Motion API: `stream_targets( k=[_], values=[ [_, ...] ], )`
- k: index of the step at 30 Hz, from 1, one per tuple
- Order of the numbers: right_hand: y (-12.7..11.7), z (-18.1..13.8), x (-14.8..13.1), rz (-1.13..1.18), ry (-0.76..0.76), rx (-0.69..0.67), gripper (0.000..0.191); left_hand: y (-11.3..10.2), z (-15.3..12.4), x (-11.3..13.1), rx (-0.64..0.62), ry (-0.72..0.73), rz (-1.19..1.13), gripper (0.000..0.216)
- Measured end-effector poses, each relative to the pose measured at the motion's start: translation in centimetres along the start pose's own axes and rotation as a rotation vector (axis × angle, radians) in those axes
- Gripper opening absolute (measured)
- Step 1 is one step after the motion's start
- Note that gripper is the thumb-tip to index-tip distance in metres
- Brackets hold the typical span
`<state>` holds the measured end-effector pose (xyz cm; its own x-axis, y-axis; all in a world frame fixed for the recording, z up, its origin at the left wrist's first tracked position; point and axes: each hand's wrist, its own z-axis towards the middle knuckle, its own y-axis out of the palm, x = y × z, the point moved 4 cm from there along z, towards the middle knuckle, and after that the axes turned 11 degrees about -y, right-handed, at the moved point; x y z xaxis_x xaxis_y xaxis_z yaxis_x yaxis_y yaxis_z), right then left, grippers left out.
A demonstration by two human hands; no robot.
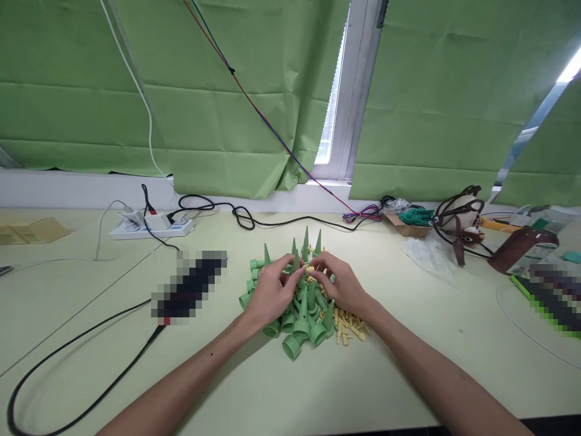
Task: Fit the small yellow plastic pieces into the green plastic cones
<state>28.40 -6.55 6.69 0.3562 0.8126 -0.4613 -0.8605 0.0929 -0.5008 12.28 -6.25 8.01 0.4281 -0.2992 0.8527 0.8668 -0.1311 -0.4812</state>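
Note:
A heap of green plastic cone-shaped parts (301, 324) with round open bases lies on the table, some standing point up. Small yellow plastic pieces (351, 324) are scattered along its right side. My left hand (272, 287) is over the heap, its thumb and fingers closed around a green cone (296, 261). Facing it, my right hand (342, 280) pinches a small yellow piece (310, 269) between thumb and forefinger. The two sets of fingertips are close together, and the piece's lower end is hard to make out.
A blurred dark device (188, 287) with a black cable lies left. Behind stands a white power strip (152, 227). At right are a clear plastic bag (426, 254), a cardboard box (403, 225), a brown bottle (521, 249) and a blurred green-edged object (551, 297).

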Motion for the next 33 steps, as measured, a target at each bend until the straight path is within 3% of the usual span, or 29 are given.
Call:
stream_targets(
  k=[14, 19, 33],
  values=[
    [0.08, 0.17, 0.05, -0.078, 0.046, -0.054, 0.022, 0.09, -0.16, 0.28, 0.002, 0.059, 0.043, 0.015],
    [0.07, 0.17, -0.23, -0.022, 0.043, -0.049, 0.008, -0.10, -0.06, 0.23, 0.027, 0.072, 0.031, 0.015],
    [0.11, -0.05, 0.16, -0.053, 0.023, -0.035, 0.007, -0.13, 0.07, 0.11, 0.017, 0.148, 0.091, 0.020]
  ],
)
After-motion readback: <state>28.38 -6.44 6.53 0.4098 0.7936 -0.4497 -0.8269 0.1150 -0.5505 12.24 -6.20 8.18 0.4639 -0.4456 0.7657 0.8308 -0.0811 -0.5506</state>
